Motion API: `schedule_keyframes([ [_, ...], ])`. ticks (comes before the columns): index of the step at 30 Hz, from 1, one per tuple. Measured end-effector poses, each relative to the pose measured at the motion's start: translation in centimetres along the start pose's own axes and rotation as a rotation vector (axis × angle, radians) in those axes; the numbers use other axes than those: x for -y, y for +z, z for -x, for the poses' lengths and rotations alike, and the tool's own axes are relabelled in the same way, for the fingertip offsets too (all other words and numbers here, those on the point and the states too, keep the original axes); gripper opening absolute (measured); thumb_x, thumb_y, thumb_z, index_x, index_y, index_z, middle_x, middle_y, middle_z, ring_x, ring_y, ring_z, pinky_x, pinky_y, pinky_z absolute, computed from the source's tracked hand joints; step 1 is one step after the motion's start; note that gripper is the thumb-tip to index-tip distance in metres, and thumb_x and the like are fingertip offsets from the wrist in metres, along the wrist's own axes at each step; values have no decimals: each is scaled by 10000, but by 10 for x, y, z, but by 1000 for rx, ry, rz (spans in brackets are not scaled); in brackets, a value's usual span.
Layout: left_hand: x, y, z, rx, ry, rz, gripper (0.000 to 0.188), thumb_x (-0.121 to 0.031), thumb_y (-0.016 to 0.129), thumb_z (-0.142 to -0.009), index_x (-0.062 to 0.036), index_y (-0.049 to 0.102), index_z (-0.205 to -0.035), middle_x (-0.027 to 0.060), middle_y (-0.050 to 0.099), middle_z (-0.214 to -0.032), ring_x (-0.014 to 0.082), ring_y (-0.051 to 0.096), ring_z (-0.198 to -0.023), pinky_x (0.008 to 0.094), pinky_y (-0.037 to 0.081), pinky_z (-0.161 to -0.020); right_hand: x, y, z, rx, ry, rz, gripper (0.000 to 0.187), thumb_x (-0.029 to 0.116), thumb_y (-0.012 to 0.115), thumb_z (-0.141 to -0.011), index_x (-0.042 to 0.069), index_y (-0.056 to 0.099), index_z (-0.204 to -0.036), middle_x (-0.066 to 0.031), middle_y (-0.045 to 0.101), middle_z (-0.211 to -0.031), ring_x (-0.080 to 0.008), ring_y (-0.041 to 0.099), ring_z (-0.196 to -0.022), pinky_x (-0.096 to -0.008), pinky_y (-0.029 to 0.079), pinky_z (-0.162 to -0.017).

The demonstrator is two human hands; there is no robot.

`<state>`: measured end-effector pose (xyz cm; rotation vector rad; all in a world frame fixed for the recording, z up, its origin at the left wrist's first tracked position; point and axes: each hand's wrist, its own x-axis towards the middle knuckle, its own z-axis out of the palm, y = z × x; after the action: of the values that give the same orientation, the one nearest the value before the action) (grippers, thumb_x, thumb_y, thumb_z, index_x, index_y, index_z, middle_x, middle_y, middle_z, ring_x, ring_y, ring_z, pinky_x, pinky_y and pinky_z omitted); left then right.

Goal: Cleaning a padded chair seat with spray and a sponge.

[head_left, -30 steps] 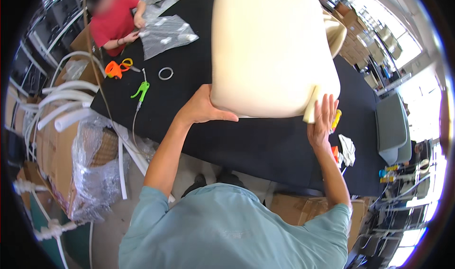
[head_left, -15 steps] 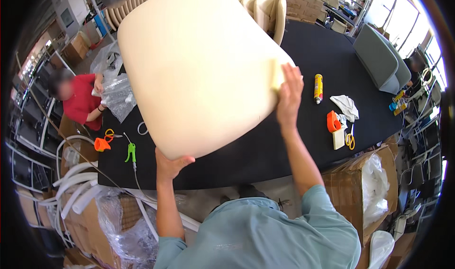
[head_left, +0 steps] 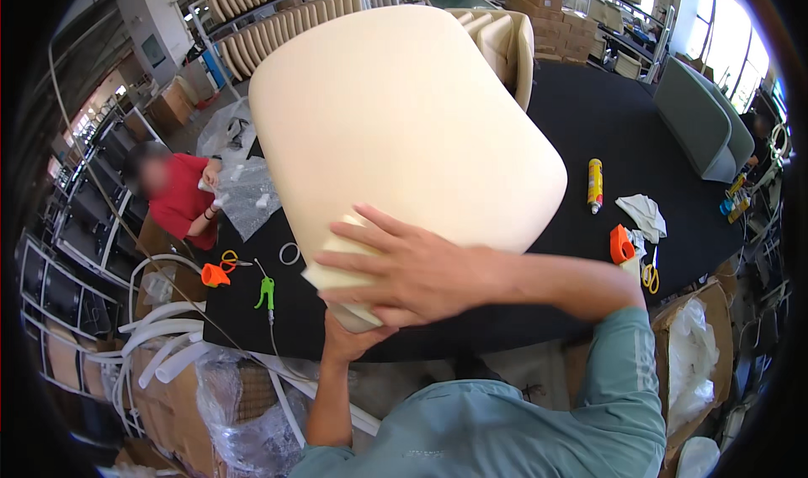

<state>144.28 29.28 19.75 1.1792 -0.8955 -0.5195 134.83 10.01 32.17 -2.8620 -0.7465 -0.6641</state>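
A large cream chair panel, smooth and with rounded corners, is propped up above the black table in front of me. Its near left corner is in my left hand, whose fingers are partly hidden behind the panel. My right hand reaches across and presses a pale yellow sponge flat on the panel's surface close to that corner. The sponge is mostly covered by the fingers.
On the black table lie a yellow spray can, a white cloth, yellow scissors and a green air gun. A co-worker in red handles bubble wrap at left. A grey panel stands far right.
My right hand has swept with the sponge from the panel's right edge to its near left corner. The panel appears lower and farther right in view.
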Motion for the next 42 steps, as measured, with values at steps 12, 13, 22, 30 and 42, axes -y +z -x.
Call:
schedule_keyframes([
  [12, 12, 3, 26, 33, 30, -105, 451, -88, 960, -667, 26, 731, -1039, 96, 754, -1001, 193, 710, -937, 341, 555, -878, -229, -75, -82, -520, 330, 732, 560, 524, 431, -1037, 231, 483, -1512, -117, 435, -1580, -356, 380, -1464, -572, 238, -1211],
  [13, 14, 3, 26, 24, 27, -88, 483, -97, 966, -659, 26, 723, -1058, 95, 751, -1011, 195, 708, -948, 345, 554, -884, -253, -85, -70, -558, 447, 666, 568, 532, 423, -1038, 206, 498, -1496, -122, 467, -1554, -342, 414, -1440, -566, 264, -1196],
  [22, 9, 10, 20, -90, 66, -141, 529, -112, 983, -614, 22, 724, -1056, 99, 755, -996, 200, 720, -932, 353, 567, -868, -300, -82, 87, -702, 1013, -30, 647, 531, 370, -1042, 92, 447, -1511, -242, 561, -1439, -414, 518, -1343, -447, 372, -1132],
  [30, 15, 1, 17, -179, 106, -106, 659, -148, 989, -609, 26, 665, -1156, 99, 718, -1058, 206, 689, -962, 358, 544, -893, -194, -70, 193, -363, 1118, -260, 651, 556, 330, -1059, 98, 499, -1491, -220, 622, -1363, -360, 583, -1270, -415, 405, -1109],
  [42, 14, 3, -4, -51, 144, -154, 672, -224, 954, -702, 10, 634, -1245, 83, 695, -1139, 194, 663, -1029, 355, 511, -951, -71, 63, 244, -1200, 1155, -223, 612, 402, 399, -1099, -4, 338, -1553, -188, 349, -1573, -290, 328, -1468, -371, 236, -1219],
])
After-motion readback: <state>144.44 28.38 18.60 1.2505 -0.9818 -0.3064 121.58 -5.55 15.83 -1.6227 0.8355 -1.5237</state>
